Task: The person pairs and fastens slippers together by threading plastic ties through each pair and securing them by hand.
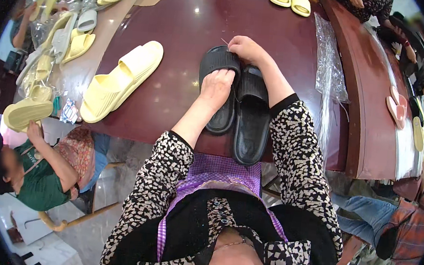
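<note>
1. Widest of all, here's your maroon worktop [178,109], filling the middle of the frame, its smooth top giving you a flat bed to brace against.
2. Now the black slippers, centre frame, right in front of you! The right black slipper [251,131] lies sole down, heel poking past the near edge, probably parked close so both stay within reach. The left black slipper [221,119] sits snug beside it, toe pointing away, which seems to bring its front under both hands.
3. Over to the left of centre, the pale yellow slippers [102,96] lie slanted, one against the other, well apart from the black pair, likely leaving your elbows room.
4. In goes your left hand [217,88]: fingers curled into the strap opening, clamped on that left slipper, presumably to steady it.
5. And your right hand [248,50] reaches across to the same toe, fingertips bunched; whether they're clamped on anything, you can't tell from here.
6. Tiniest, a thin reddish strand [224,41] shows by those fingertips.
</note>
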Available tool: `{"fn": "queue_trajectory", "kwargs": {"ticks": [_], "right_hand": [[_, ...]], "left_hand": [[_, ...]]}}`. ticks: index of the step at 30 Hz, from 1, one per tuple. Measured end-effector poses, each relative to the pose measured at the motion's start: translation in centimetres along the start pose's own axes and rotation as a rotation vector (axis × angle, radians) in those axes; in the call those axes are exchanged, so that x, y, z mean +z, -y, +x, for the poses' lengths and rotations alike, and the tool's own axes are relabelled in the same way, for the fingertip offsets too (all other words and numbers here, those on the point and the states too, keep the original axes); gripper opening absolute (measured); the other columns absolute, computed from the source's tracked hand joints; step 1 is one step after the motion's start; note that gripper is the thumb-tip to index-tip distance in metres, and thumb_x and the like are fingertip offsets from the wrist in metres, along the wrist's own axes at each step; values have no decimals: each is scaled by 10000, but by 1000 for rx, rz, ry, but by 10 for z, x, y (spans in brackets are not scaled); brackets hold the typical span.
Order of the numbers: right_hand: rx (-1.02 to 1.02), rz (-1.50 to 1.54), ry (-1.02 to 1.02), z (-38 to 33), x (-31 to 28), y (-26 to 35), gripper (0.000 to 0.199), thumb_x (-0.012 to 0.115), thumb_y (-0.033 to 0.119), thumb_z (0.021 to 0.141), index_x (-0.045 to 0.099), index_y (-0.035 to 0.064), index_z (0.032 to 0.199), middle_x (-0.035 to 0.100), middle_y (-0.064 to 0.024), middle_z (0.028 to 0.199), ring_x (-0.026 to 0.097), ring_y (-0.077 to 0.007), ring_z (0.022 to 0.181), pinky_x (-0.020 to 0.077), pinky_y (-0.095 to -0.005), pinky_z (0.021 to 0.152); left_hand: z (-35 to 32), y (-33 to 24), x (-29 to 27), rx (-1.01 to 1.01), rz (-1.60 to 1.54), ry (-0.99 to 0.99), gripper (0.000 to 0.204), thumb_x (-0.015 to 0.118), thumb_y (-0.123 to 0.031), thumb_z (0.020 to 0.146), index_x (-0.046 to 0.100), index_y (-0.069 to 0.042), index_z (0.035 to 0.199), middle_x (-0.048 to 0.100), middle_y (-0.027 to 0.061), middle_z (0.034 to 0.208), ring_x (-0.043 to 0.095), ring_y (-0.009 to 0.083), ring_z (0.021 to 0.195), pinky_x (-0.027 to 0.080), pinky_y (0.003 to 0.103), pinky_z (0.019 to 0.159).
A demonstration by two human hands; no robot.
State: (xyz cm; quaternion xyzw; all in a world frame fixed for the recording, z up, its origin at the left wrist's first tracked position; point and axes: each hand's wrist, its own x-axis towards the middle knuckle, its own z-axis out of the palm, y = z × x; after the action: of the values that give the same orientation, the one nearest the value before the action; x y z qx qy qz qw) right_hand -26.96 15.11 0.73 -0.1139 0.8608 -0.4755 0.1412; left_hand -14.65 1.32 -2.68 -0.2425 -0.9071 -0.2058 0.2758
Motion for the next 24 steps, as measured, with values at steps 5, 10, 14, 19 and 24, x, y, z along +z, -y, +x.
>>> {"fn": "queue_trajectory", "kwargs": {"ticks": [5, 10, 14, 19, 24], "right_hand": [[98, 232, 8, -9, 1, 5, 181, 679, 106, 712, 640, 17, 864, 641, -102, 854, 572, -143, 760, 469, -302, 670], [-121, 423, -58, 7, 7, -20, 150, 679, 48, 709, 624, 24, 847, 643, -94, 821, 584, -128, 721, 472, -268, 643], [-70, 237, -290, 5, 6, -13, 153, 680, 9, 704, 610, 14, 840, 642, -72, 777, 601, -143, 667, 486, -261, 634], [-322, 397, -336, -21, 5, -7, 114, 660, -12, 726, 599, 4, 821, 644, -60, 757, 616, -140, 660, 500, -264, 643], [-483, 489, -258, -61, 33, 29, 85, 620, -43, 758, 584, -5, 824, 645, -65, 773, 622, -131, 707, 501, -255, 650]], "left_hand": [[-1, 2, 1, 2, 3, 7, 96, 513, -30, 762, 581, -45, 828, 610, 126, 780, 616, 284, 722, 508, 379, 657], [3, 0, -1, 2, -15, 11, 94, 513, -27, 771, 579, -37, 836, 610, 137, 798, 614, 295, 749, 503, 391, 672], [-1, -1, -11, -5, -100, -30, 130, 521, -29, 801, 584, -19, 914, 611, 154, 854, 601, 304, 806, 498, 375, 716], [19, -15, -45, 19, -184, -268, 231, 546, -32, 810, 573, -6, 1038, 618, 149, 921, 590, 297, 860, 484, 345, 789], [43, 19, -44, -264, -487, -98, 274, 548, -16, 812, 556, 26, 1082, 632, 117, 959, 598, 204, 881, 474, 304, 793]]}}
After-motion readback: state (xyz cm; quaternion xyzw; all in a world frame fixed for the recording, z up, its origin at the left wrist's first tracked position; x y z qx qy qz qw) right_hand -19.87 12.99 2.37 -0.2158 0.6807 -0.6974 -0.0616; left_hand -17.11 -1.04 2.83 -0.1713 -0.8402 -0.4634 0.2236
